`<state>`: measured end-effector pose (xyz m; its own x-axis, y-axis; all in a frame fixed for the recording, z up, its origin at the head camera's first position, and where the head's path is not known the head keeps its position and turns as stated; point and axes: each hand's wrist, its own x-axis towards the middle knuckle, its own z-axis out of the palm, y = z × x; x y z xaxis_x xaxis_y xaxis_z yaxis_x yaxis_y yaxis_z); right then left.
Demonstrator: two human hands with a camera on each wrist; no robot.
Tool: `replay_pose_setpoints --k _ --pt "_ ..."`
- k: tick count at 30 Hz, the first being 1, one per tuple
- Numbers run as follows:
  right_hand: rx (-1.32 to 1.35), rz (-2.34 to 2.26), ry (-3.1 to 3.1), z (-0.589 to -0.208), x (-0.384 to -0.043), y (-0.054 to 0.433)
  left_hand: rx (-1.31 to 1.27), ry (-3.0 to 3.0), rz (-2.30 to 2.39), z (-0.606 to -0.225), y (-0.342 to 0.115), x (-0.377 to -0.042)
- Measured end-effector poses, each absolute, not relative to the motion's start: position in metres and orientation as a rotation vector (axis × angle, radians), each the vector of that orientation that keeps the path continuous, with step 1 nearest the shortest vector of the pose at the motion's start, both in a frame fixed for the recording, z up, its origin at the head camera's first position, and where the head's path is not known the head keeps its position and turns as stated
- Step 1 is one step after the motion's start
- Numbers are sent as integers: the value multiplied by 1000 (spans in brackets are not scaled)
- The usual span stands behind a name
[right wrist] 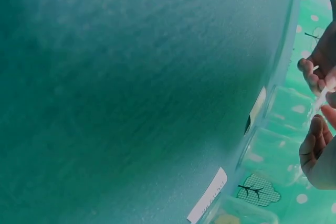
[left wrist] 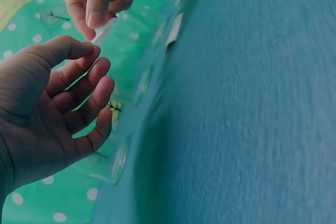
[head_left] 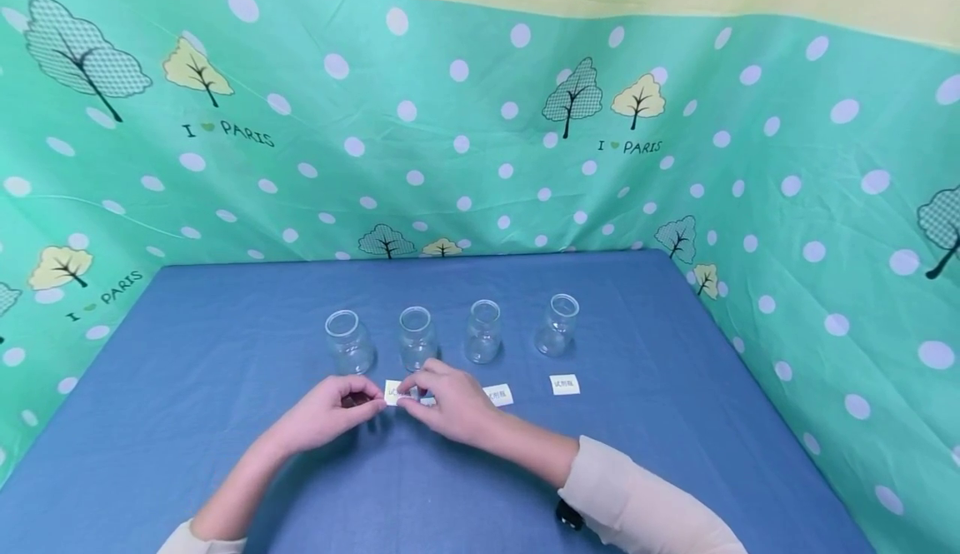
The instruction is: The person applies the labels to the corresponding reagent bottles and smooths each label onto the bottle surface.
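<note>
A small white label (head_left: 393,392) was found pinched between the fingertips of the left hand (head_left: 330,412) and the right hand (head_left: 448,402), both closed upon it, just above the blue tablecloth (head_left: 225,354). The label was held in front of the second glass jar (head_left: 417,337) in a row of four. The leftmost jar (head_left: 348,341) stood just behind the left hand. Two further labels (head_left: 565,384) were observed lying flat on the cloth before the two right-hand jars (head_left: 557,325).
</note>
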<state>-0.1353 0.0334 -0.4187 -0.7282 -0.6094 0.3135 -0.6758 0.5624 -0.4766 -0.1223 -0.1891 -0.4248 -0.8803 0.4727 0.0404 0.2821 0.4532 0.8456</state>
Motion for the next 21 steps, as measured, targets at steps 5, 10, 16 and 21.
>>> replay_pose_setpoints --k 5,10,16,21 --pt "1123 923 -2628 -421 -134 33 744 2480 1418 -421 -184 -122" --pt "1130 1021 -2585 -422 -133 34 756 2475 1425 -420 -182 -122" --pt "1118 1147 -2554 -422 -131 34 771 2462 1459 -421 -182 -122" --pt "1109 1213 -2563 -422 -131 35 796 2487 1445 -422 -182 -123"
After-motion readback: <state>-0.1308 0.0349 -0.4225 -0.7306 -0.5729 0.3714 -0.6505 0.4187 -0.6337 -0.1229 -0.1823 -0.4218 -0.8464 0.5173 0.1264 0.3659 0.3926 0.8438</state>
